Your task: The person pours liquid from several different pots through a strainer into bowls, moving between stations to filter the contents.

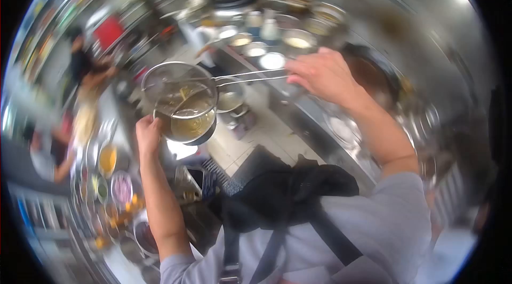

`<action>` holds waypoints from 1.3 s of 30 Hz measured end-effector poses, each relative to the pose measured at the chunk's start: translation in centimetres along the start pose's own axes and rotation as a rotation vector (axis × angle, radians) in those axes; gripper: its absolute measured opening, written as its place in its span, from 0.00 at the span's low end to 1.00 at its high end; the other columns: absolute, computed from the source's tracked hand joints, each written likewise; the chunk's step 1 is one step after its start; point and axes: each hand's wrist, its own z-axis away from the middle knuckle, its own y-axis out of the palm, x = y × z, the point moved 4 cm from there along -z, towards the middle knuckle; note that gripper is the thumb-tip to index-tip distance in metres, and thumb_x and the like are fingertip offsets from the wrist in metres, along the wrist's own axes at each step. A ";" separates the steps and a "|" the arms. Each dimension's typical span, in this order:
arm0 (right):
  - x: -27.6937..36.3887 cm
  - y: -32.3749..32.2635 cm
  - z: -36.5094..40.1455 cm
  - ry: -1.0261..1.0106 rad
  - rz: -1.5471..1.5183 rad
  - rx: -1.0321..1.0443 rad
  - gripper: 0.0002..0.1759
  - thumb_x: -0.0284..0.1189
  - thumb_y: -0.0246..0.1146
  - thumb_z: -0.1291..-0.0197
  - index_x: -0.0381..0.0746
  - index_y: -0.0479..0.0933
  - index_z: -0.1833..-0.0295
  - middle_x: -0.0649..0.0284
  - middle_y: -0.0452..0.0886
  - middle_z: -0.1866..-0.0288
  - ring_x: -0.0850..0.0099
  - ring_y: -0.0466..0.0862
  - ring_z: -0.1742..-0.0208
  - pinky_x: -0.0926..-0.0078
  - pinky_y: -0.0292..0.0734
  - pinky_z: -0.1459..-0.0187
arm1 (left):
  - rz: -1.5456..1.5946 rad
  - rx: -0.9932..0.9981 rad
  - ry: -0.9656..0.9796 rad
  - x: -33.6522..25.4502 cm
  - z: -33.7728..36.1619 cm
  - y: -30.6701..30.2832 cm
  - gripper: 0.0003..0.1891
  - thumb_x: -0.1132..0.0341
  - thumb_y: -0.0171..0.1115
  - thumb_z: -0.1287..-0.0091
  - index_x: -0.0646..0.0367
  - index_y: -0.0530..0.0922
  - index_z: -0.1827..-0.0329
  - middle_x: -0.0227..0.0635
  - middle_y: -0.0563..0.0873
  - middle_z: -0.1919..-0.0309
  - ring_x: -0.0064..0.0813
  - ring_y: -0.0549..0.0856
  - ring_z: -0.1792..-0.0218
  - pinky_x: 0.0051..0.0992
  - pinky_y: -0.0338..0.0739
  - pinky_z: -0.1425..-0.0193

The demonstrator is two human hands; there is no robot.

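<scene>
A round wire strainer (178, 84) is tilted over a metal bowl (205, 134) of yellowish liquid, and some pale pieces show through its mesh. My right hand (322, 75) is closed on the end of the strainer's long wire handle. On the left side, my left hand (148, 134) grips the bowl at its rim. The strainer overlaps the upper part of the bowl; whether the two touch is not clear.
Several bowls and two bottles (270, 29) stand on the counter ahead. A dark wok (373, 73) is at the right. Food containers, one with orange contents (108, 159), line the left. Two people (85, 60) are at the far left. Tiled floor (250, 145) lies below.
</scene>
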 end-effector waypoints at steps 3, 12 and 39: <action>-4.2 -3.7 8.0 0.209 0.085 0.030 0.12 0.42 0.64 0.40 0.46 0.73 0.64 0.70 0.78 0.72 0.67 0.82 0.66 0.66 0.70 0.64 | 0.044 0.243 0.083 -6.3 -1.6 10.5 0.11 0.69 0.59 0.45 0.61 0.72 0.83 0.27 0.73 0.85 0.17 0.70 0.80 0.25 0.65 0.76; -10.7 -11.5 33.3 0.897 0.216 0.016 0.14 0.42 0.67 0.43 0.46 0.79 0.57 0.66 0.83 0.66 0.63 0.84 0.65 0.64 0.75 0.64 | 0.144 0.774 0.433 -25.6 5.4 40.7 0.12 0.71 0.60 0.44 0.59 0.70 0.85 0.23 0.69 0.86 0.14 0.65 0.81 0.25 0.56 0.79; -7.2 -11.7 67.5 2.034 -0.717 -1.242 0.19 0.19 0.51 0.34 0.41 0.66 0.39 0.67 0.74 0.71 0.78 0.70 0.79 0.79 0.66 0.77 | 0.284 1.563 0.233 -36.3 70.3 91.5 0.08 0.66 0.65 0.39 0.61 0.79 0.71 0.41 0.81 0.81 0.32 0.81 0.76 0.37 0.75 0.67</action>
